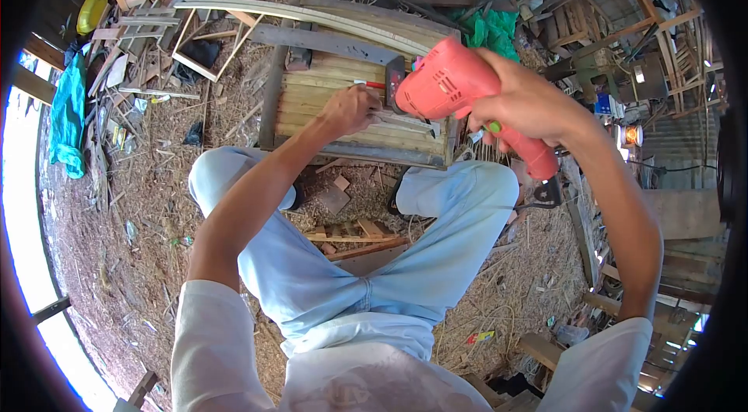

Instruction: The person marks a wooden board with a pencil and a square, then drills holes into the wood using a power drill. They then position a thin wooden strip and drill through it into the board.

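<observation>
My right hand (523, 100) is wrapped around the grip of a red corded power drill (450, 84), raised over the right part of a low slatted wooden bench (308, 100). The drill's nose points left toward my left hand (351, 109). That hand is closed by the front of the drill, its fingertips pressed together; what they grip is hidden. Just above the fingers lies a thin red item (372, 84). A flat metallic strip (405, 123) rests on the bench right of my left hand. Behind it, a grey curved board (331, 40) lies across the bench.
Long pale wood strips (312, 16) cross the bench's far side. Wood offcuts (333, 198) lie between my feet. Scrap wood (148, 45) and a teal plastic bag (68, 116) are at left. Green plastic (492, 28) lies behind the drill. Shavings cover the ground.
</observation>
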{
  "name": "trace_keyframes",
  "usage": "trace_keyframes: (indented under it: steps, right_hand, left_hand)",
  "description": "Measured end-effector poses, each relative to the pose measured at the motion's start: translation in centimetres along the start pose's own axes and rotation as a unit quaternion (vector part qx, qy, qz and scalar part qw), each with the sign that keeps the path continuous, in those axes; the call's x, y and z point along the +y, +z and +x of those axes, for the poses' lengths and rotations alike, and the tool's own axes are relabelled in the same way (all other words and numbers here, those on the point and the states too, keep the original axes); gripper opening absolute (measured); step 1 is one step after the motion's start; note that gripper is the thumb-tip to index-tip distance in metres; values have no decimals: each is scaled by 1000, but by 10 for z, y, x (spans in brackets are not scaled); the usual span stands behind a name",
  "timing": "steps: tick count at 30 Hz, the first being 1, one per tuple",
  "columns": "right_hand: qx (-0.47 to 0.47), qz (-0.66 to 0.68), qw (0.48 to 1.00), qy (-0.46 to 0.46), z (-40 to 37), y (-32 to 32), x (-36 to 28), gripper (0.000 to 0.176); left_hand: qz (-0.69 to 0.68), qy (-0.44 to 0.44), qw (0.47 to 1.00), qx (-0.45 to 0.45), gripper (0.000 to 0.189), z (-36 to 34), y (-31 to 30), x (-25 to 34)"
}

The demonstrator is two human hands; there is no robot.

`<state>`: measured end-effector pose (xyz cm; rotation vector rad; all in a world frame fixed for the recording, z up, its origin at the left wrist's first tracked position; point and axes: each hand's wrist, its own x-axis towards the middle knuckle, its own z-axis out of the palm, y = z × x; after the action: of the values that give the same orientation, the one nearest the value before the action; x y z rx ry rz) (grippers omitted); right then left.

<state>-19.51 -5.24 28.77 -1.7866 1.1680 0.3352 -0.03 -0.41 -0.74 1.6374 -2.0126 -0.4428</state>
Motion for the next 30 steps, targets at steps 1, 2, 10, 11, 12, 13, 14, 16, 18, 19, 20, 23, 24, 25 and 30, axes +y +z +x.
trace_keyframes:
  steps: [1, 2, 10, 11, 12, 13, 14, 16, 18, 19, 20, 23, 24, 25, 30]
  right_hand:
    - [8, 14, 1000, 3, -9, -3, -5, 67]
    - [18, 27, 999, 4, -15, -5, -7, 68]
    - [68, 29, 997, -29, -28, -2, 9, 72]
    - [64, 38, 997, -30, -27, 0, 11, 72]
    - [63, 37, 997, -30, -26, 1, 12, 72]
    - [66, 33, 997, -27, -26, 3, 11, 73]
    - [69, 28, 997, -24, -25, 4, 11, 73]
    - [68, 35, 997, -27, -24, 8, 13, 64]
    - [65, 35, 997, -30, -22, 9, 12, 56]
    - [71, 36, 996, -31, -22, 10, 12, 56]
    - [76, 38, 996, -30, -20, 11, 13, 56]
    - [57, 40, 997, -25, -14, 10, 15, 72]
    - [55, 42, 997, -23, -12, 10, 15, 72]
    - [52, 38, 998, -24, -11, 11, 15, 72]
    - [45, 38, 998, -32, -12, 11, 13, 71]
  left_hand:
    - [-1, -20, 1000, -21, 26, 0, -1, 1]
    - [-1, -38, 998, -40, 27, 1, -3, 1]
    - [-37, 41, 998, 0, 32, -7, -12, -8]
    - [-19, 42, 999, -2, 31, -9, -16, -5]
    - [-19, 42, 999, -2, 31, -9, -12, -6]
    - [-30, 34, 999, 2, 29, -8, -10, -7]
    - [-41, 26, 999, 7, 27, -6, -7, -7]
    - [-32, 30, 999, 22, 26, -7, -2, -3]
    - [-25, 30, 998, 42, 25, -6, -1, 0]
    - [-30, 10, 999, 20, 23, -5, -2, 1]
    - [-36, -11, 999, -4, 22, -6, -3, 2]
    - [-46, -17, 999, -12, 23, -6, -4, 1]
    - [-46, -18, 999, -14, 23, -6, -2, -1]
    - [-45, -11, 999, -5, 24, -6, 0, -4]
    - [-62, -4, 998, -5, 26, -5, 2, -6]
